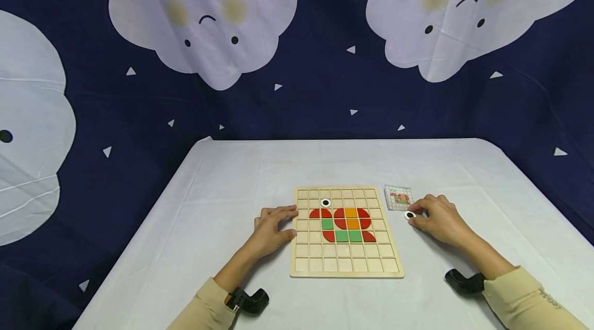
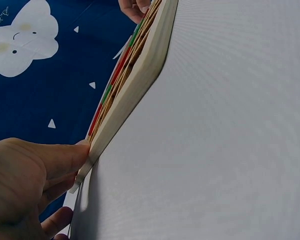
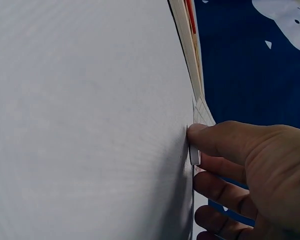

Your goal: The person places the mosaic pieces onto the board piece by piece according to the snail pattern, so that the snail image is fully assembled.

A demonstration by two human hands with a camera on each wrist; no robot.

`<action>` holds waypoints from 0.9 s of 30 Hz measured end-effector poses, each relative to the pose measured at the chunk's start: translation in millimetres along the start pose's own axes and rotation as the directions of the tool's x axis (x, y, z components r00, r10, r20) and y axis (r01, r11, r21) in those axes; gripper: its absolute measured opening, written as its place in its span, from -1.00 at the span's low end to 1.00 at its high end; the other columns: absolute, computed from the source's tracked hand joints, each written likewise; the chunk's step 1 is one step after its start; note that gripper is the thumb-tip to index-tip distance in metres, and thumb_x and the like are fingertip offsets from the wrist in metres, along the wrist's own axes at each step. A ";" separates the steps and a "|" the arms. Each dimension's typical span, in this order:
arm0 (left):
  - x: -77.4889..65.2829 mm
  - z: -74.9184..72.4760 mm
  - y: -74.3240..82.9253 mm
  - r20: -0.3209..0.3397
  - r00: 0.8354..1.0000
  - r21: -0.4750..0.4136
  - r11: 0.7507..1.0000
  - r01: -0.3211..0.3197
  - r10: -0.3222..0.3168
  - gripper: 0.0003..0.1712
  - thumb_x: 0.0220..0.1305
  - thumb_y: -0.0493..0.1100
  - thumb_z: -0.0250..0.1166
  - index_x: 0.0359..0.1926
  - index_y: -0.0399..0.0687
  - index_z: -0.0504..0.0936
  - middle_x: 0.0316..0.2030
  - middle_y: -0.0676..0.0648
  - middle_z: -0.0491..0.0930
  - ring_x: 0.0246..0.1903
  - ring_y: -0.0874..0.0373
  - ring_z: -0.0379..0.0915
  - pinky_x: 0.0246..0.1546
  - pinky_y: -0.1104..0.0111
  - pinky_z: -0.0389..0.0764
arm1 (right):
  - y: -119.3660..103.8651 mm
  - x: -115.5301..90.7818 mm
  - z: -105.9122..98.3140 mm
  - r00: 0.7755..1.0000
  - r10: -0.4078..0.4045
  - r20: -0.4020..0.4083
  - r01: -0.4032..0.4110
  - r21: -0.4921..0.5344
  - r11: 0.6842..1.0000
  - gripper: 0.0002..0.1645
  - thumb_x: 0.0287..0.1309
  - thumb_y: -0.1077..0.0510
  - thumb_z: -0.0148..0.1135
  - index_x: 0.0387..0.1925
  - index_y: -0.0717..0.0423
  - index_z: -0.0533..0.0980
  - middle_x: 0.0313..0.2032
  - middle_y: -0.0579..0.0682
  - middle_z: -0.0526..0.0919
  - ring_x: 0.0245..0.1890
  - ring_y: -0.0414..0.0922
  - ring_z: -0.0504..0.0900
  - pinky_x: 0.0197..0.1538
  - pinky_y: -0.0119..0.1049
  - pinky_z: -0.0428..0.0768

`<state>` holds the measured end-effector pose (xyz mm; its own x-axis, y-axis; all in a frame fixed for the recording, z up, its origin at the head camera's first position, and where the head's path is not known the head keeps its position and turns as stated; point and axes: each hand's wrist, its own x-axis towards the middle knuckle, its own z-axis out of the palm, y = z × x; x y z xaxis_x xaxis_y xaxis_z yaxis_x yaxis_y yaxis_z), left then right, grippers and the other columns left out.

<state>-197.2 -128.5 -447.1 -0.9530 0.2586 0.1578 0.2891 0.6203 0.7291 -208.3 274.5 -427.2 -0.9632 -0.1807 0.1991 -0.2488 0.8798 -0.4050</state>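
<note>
A square wooden grid board [image 1: 348,265] lies on the table with red, green and orange tiles forming a shape on it. One round eye piece [image 1: 326,203], white with a black centre, sits in an upper cell. My left hand [image 1: 273,231] touches the board's left edge with fingers extended; in the left wrist view its thumb [image 2: 65,157] meets that edge. To the right of the board, my right hand [image 1: 438,218] pinches a second eye piece [image 1: 410,215] between thumb and fingers. The right wrist view shows this piece [image 3: 195,155] edge-on, close to the table.
A small printed card [image 1: 397,199] with a coloured grid picture lies just right of the board, beside the right fingertips. White cloth covers the table [image 1: 223,185]. A dark blue curtain [image 1: 315,62] with clouds hangs behind it.
</note>
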 end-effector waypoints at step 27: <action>-0.5 0.7 -0.5 -0.003 1.000 0.006 1.000 -0.002 0.002 -0.47 0.04 -0.21 0.38 0.10 -0.04 0.58 0.24 0.09 0.45 0.02 0.11 0.20 -0.06 0.16 0.04 | -94.2 37.9 22.1 0.984 -0.171 0.057 0.166 0.081 0.983 -0.72 -0.01 0.05 0.36 -0.21 0.01 0.65 -0.26 -0.10 0.59 -0.18 -0.09 0.38 -0.10 -0.12 0.26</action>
<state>-196.9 -128.4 -448.0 -0.9527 0.2574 0.1613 0.2914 0.6246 0.7246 -223.6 175.0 -401.3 -0.9108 -0.3527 0.2145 -0.4125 0.7990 -0.4376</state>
